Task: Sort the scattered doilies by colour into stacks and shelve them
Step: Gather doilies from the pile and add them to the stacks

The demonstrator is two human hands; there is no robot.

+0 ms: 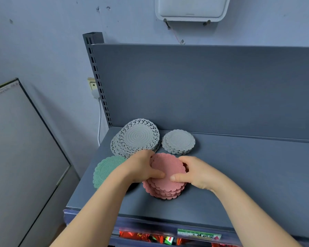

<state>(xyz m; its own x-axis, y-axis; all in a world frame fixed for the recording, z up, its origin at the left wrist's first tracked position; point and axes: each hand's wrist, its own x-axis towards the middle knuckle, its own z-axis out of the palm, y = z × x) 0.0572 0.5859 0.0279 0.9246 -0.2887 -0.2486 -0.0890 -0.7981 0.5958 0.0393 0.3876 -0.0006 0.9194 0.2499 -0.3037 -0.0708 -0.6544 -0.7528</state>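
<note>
A stack of pink doilies (166, 168) rests on the grey-blue shelf (248, 175), near its front. My left hand (143, 166) grips the stack's left side and my right hand (196, 172) grips its right side, thumbs on top. A green doily stack (105, 171) lies to the left, partly hidden by my left forearm. Behind it sits a fanned stack of large grey lace doilies (137, 137). A stack of small grey doilies (178, 141) stands at the back, to the right of the lace ones.
The shelf's back panel (203, 86) rises behind the stacks, with a slotted upright post (96, 72) at its left. A lower shelf holds red packets (141, 237) behind a green price label (198, 234). A whiteboard (16, 148) leans at left.
</note>
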